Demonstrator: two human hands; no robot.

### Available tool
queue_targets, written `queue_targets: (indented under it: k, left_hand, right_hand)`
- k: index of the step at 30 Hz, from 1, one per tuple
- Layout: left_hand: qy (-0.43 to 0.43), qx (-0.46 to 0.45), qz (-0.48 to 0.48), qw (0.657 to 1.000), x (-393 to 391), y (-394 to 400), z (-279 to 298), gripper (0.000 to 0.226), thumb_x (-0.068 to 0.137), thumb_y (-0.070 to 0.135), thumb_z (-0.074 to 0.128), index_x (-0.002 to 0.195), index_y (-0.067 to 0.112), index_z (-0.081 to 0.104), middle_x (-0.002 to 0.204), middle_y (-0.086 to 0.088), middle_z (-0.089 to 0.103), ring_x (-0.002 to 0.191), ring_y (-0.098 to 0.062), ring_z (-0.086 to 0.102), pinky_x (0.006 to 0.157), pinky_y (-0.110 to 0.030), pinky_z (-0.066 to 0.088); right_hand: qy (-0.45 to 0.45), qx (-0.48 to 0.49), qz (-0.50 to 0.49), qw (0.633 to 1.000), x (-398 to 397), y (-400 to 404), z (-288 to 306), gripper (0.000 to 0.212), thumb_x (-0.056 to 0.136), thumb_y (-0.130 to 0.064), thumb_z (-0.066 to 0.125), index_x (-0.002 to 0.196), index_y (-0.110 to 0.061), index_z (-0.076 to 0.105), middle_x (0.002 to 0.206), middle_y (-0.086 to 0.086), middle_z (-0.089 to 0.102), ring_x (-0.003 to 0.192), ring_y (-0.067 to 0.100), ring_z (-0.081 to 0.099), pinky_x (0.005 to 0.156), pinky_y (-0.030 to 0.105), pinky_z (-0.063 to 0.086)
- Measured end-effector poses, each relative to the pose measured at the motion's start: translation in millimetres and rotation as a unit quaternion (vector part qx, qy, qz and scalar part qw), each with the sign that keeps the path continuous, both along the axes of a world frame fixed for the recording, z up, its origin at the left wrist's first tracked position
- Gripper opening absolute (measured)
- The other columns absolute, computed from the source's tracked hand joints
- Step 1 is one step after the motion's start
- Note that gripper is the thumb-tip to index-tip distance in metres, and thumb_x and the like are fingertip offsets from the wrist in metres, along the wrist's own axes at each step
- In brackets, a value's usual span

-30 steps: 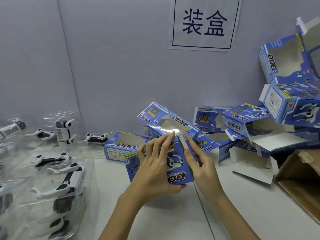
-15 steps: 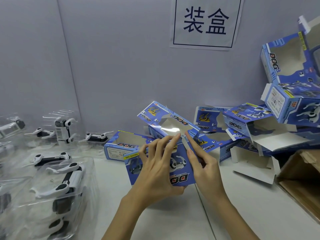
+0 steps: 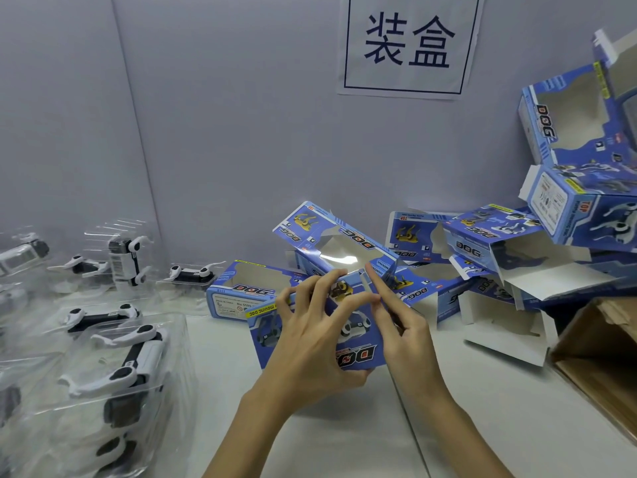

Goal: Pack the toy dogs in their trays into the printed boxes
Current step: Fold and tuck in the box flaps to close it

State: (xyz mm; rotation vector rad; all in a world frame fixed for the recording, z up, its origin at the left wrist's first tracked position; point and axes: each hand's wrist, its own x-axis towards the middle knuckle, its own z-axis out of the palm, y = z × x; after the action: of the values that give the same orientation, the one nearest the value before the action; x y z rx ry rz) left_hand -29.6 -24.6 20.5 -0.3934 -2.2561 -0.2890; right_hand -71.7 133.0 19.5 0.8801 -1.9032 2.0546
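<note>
Your left hand [image 3: 310, 343] wraps the printed box [image 3: 358, 353] from the front, fingers curled over its top edge and thumb under its lower edge: a closed grip on the box. Your right hand [image 3: 403, 336] sits at the box's right end, index finger [image 3: 379, 281] extended toward the open top flap [image 3: 331, 236], other fingers curled against the end panel; whether they pinch a tuck flap cannot be told. The box is held just above the bench [image 3: 344, 443], near the middle, in front of the heap of empty boxes [image 3: 489, 243] along the back edge and right side. Toy dogs in clear trays [image 3: 127, 357] lie along the left edge; the cardboard carton [image 3: 596, 360] is at the right edge.

Judged step: closing or squaring the end of the box.

Risks from here:
- Top flap stands loose and angled; pressing it unevenly may crease the window film.
- A tight left grip across the window panel could buckle the card.
- If the tray inside is not seated (contents hidden behind your hand), the flap may jam.
- The leaning heap at right could slide if nudged.
</note>
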Motion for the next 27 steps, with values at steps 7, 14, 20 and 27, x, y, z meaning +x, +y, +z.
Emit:
queue_targets:
  k: [7,14,20,27]
  left_hand:
    - [0.002,0.001,0.009,1.0,1,-4,4,0.101,0.061,0.069,0.078,0.15,0.049,0.034,0.158,0.0,0.037,0.139,-0.026,0.038,0.109,-0.055,0.033]
    - [0.01,-0.008,-0.001,1.0,5,-6,10,0.096,0.062,0.069,0.081,0.148,0.046,0.046,0.158,-0.003,0.042,0.137,-0.027,0.045,0.107,-0.054,0.037]
    - [-0.003,0.07,-0.015,0.997,11,-15,21,0.094,0.063,0.073,0.08,0.147,0.042,0.05,0.154,0.005,0.043,0.137,-0.019,0.046,0.109,-0.044,0.034]
    - [-0.025,0.109,-0.034,0.993,8,-4,15,0.082,0.066,0.07,0.077,0.138,0.051,0.043,0.155,0.002,0.041,0.14,-0.021,0.039,0.109,-0.053,0.032]
  right_hand:
    - [-0.012,0.046,0.075,0.996,3,2,0,0.043,0.11,-0.047,0.036,0.15,-0.063,0.039,0.169,-0.026,0.02,0.153,0.005,0.034,0.105,0.039,0.056]
    - [-0.042,0.018,0.129,0.991,3,5,5,0.048,0.108,-0.041,0.037,0.153,-0.059,0.037,0.168,-0.024,0.026,0.149,0.006,0.042,0.101,0.034,0.058]
    - [0.018,0.018,0.058,0.998,0,10,6,0.048,0.103,-0.023,0.058,0.15,-0.027,0.055,0.146,-0.005,0.064,0.133,0.021,0.063,0.1,0.037,0.059]
    - [-0.01,-0.045,0.014,0.999,8,-5,1,0.037,0.102,-0.032,0.052,0.133,-0.045,0.068,0.139,-0.011,0.068,0.13,0.016,0.064,0.099,0.039,0.058]
